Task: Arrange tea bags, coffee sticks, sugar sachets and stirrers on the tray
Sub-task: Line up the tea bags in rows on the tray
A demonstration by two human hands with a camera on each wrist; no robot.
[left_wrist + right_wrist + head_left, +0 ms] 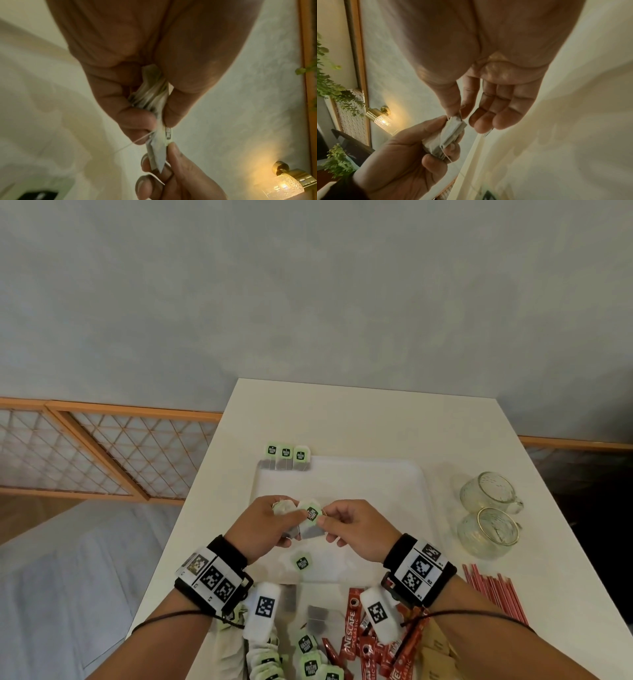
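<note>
My left hand (pixel 270 525) grips a small bunch of tea bags (pixel 291 520) above the white tray (pixel 394 474). The same bunch of tea bags (pixel 150 94) shows squeezed between thumb and fingers in the left wrist view. My right hand (pixel 349 525) pinches the front tea bag (pixel 312 529) by its green tag (pixel 311 513) with thumb and forefinger (pixel 453 102); its other fingers are loosely curled. Three tea bags (pixel 286 458) lie in a row at the tray's far left corner. One green tag (pixel 301 562) lies on the tray's near side.
Near the front table edge lie a heap of tea bags (pixel 301 652), red coffee sticks (pixel 352 631) and brown sachets (pixel 435 648). Red stirrers (pixel 493 590) lie to the right. Two glass cups (pixel 489 515) stand right of the tray.
</note>
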